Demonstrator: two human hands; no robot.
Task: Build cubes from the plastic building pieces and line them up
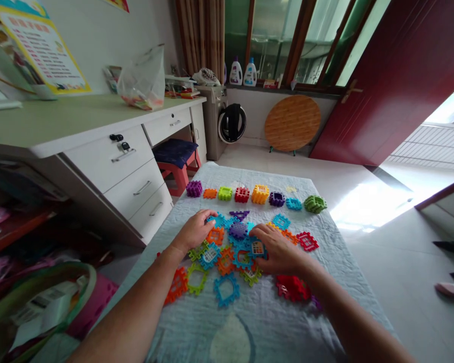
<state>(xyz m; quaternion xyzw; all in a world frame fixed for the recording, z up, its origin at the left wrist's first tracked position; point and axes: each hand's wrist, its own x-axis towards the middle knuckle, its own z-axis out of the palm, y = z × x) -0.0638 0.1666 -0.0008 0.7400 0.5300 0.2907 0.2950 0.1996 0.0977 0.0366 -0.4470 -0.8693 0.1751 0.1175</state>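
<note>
Plastic building tiles with notched edges lie in a loose pile on a cloth-covered table. My left hand (196, 230) is at the pile's left side, with thumb and fingers closed on the edge of a blue tile (218, 220). An orange window tile (215, 235) lies just below those fingertips. On the other side, my right hand (278, 248) curls its thumb and fingers around a blue window tile (258, 248). Between the hands sits a purple tile (238, 230). Nearer to me are a blue frame tile (227, 289), a lime frame tile (196, 279) and red tiles (292, 288).
Along the table's far side runs a row of colour-sorted stacks, including a purple stack (194, 188), a yellow stack (260, 194) and a green stack (315, 203). A white desk (128, 166) stands left, with a stool (176, 154) beside it. A basket (87, 282) is at lower left.
</note>
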